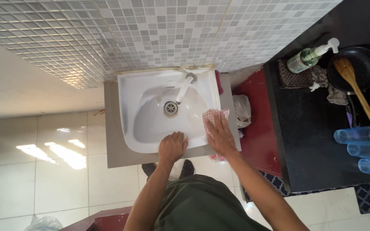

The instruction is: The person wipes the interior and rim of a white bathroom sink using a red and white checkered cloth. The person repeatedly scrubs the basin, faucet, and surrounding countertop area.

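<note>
Hands at a white sink (127, 124) seen from above: the right hand (220, 136) lies flat, fingers spread, pressing a checked cloth (213, 116) onto the sink's right rim, while the left hand (172, 146), loosely curled and holding nothing, rests on the front rim. Just beyond the cloth a plastic bag (241, 109) sits at the rim's outer side. A wide sweep could likely knock the bag off, or the flat palm could slip on a wet rim.
</note>
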